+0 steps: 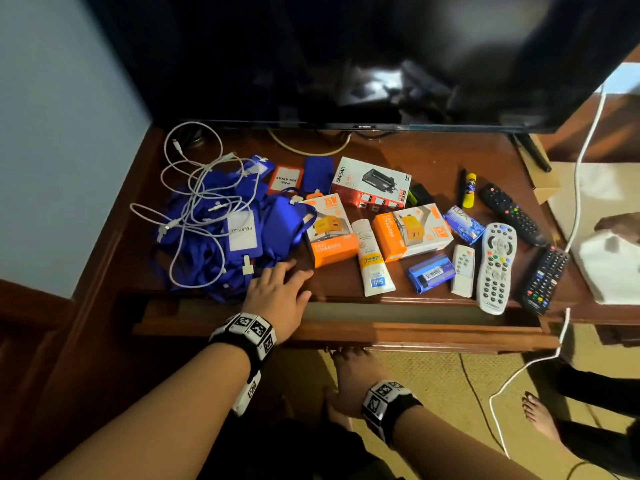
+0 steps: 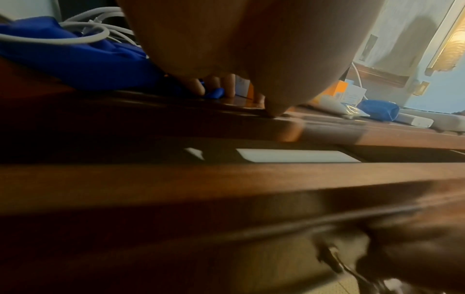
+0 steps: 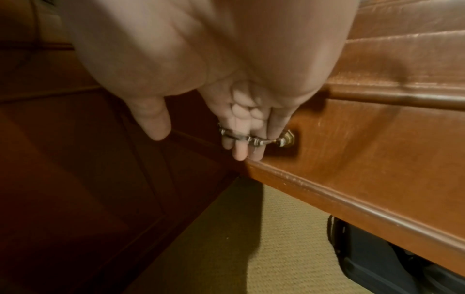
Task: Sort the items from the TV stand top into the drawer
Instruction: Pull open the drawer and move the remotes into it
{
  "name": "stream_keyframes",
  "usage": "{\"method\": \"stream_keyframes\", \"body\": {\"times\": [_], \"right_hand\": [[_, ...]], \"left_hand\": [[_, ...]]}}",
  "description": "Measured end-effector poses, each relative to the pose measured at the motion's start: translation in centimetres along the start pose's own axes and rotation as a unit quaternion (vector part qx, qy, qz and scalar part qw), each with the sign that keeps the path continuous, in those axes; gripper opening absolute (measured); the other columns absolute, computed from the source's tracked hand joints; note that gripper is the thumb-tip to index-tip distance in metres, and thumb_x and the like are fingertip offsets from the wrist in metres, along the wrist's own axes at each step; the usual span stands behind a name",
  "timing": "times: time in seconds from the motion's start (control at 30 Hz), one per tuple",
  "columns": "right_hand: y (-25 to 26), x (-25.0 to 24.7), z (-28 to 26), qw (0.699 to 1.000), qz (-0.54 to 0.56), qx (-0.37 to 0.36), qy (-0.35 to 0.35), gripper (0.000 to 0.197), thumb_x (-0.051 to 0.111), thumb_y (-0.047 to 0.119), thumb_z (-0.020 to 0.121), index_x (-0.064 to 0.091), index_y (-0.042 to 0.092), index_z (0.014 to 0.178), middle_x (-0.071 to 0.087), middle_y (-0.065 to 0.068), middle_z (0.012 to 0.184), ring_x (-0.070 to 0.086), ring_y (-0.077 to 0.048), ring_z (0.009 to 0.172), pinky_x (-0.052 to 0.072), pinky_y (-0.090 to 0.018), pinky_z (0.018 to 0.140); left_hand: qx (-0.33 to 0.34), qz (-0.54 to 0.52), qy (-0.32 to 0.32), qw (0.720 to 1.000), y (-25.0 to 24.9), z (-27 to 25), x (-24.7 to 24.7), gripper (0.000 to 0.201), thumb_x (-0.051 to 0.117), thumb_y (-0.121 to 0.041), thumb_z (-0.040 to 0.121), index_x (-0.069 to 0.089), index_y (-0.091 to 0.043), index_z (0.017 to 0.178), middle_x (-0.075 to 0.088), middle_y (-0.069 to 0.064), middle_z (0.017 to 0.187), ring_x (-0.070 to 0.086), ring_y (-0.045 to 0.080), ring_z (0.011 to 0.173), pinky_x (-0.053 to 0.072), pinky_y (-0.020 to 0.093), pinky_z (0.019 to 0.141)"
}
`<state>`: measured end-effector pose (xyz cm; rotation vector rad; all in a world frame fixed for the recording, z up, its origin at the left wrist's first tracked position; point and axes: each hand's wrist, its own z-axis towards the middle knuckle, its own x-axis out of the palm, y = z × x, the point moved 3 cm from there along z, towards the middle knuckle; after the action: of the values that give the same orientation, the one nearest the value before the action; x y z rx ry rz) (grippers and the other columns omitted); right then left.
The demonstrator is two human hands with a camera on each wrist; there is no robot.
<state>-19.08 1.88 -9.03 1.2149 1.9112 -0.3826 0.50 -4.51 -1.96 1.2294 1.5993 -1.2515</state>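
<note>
The wooden TV stand top (image 1: 433,157) is strewn with blue lanyards (image 1: 214,237), white cables (image 1: 194,188), orange charger boxes (image 1: 330,230), a white cream tube (image 1: 372,259), blue packets (image 1: 431,273) and several remotes (image 1: 495,268). My left hand (image 1: 280,285) lies flat and open on the front edge, its fingers touching the lanyards (image 2: 75,59). Below it the drawer (image 1: 433,336) stands pulled out a little. My right hand (image 1: 349,368) is under the drawer front, with its fingers (image 3: 241,151) hooked round the metal handle (image 3: 254,139).
A dark TV (image 1: 346,57) stands at the back of the stand. At the right a white cable (image 1: 581,161) hangs down to the carpet, beside a white cloth-like object (image 1: 609,265). Another person's bare foot (image 1: 540,414) is on the carpet at the right.
</note>
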Motion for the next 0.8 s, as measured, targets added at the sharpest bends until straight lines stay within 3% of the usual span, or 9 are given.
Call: {"method": "stream_keyframes", "body": {"times": [0.13,0.3,0.4,0.43,0.5,0.6,0.67,0.73,0.8], "right_hand": [[1.1,2.1,-3.3,0.998,0.049,-0.025,0.025,0.057,0.043,0.051,0.097,0.053,0.014,0.139,0.059,-0.016,0.135,0.055,-0.035,0.126,0.042,-0.041,0.108],[1.1,2.2,-7.3,0.985,0.122,-0.079,0.088,0.039,0.051,0.039,0.097,0.055,0.023,0.132,0.062,-0.014,0.131,0.061,-0.037,0.119,0.051,-0.041,0.098],[-0.6,-0.7,-9.4,0.981,0.165,-0.098,-0.014,0.036,0.051,0.046,0.096,0.060,0.028,0.126,0.068,0.000,0.123,0.065,-0.027,0.113,0.055,-0.035,0.091],[-1.7,-1.7,-9.9,0.982,0.158,-0.096,-0.050,0.041,0.051,0.051,0.097,0.058,0.030,0.131,0.065,0.003,0.128,0.062,-0.023,0.117,0.054,-0.035,0.095],[-4.4,-2.7,-10.2,0.992,0.079,-0.068,-0.067,0.069,0.049,0.066,0.090,0.037,0.036,0.151,0.049,0.005,0.143,0.047,-0.021,0.129,0.045,-0.039,0.108],[-8.5,-1.8,-9.3,0.999,0.023,0.030,0.024,0.100,0.067,0.068,0.081,0.014,0.037,0.160,0.036,0.003,0.158,0.037,-0.026,0.144,0.033,-0.047,0.119],[-9.7,-0.3,-8.9,0.997,0.021,0.055,0.053,0.086,0.071,0.061,0.085,0.027,0.037,0.155,0.049,0.005,0.151,0.049,-0.024,0.137,0.039,-0.044,0.114],[-9.9,0.3,-8.7,0.998,0.007,0.049,0.026,0.057,0.067,0.055,0.090,0.045,0.038,0.140,0.064,0.007,0.131,0.062,-0.023,0.120,0.046,-0.039,0.105],[-9.8,0.6,-8.8,0.999,0.005,0.044,0.015,0.043,0.065,0.051,0.092,0.052,0.036,0.130,0.068,0.008,0.120,0.067,-0.023,0.110,0.049,-0.039,0.101]], "left_hand": [[-0.004,-0.003,0.006,1.000,0.1,0.1,0.1,0.046,0.043,-0.049,0.104,0.038,-0.044,0.149,0.027,-0.005,0.161,0.030,0.024,0.143,0.029,0.048,0.116],[-0.003,0.002,0.008,1.000,0.3,0.1,0.4,0.046,0.041,-0.050,0.104,0.037,-0.043,0.150,0.026,-0.003,0.162,0.031,0.026,0.143,0.031,0.049,0.115],[-0.001,0.002,0.010,1.000,0.3,0.1,0.5,0.047,0.041,-0.050,0.105,0.036,-0.043,0.151,0.026,-0.003,0.162,0.031,0.027,0.143,0.030,0.049,0.115],[-0.001,0.002,0.010,1.000,0.3,0.1,0.5,0.047,0.041,-0.050,0.105,0.036,-0.043,0.151,0.026,-0.003,0.162,0.031,0.027,0.144,0.030,0.049,0.116],[-0.002,0.004,0.008,1.000,0.3,0.1,0.5,0.047,0.041,-0.050,0.105,0.036,-0.043,0.151,0.026,-0.003,0.162,0.031,0.027,0.144,0.030,0.050,0.116],[-0.002,0.004,0.003,1.000,0.3,0.1,0.5,0.047,0.042,-0.050,0.104,0.038,-0.042,0.150,0.027,-0.003,0.162,0.031,0.027,0.144,0.031,0.051,0.115],[-0.001,0.002,0.001,1.000,0.3,0.1,0.4,0.046,0.044,-0.049,0.104,0.040,-0.042,0.149,0.029,-0.002,0.161,0.032,0.028,0.143,0.032,0.051,0.114],[0.000,0.003,0.000,1.000,0.2,0.0,0.4,0.046,0.045,-0.049,0.104,0.042,-0.041,0.149,0.030,-0.001,0.161,0.033,0.029,0.143,0.033,0.052,0.113],[0.001,0.004,-0.003,1.000,0.2,0.0,0.4,0.046,0.046,-0.048,0.103,0.043,-0.040,0.148,0.032,0.000,0.160,0.035,0.029,0.142,0.034,0.053,0.112]]}}
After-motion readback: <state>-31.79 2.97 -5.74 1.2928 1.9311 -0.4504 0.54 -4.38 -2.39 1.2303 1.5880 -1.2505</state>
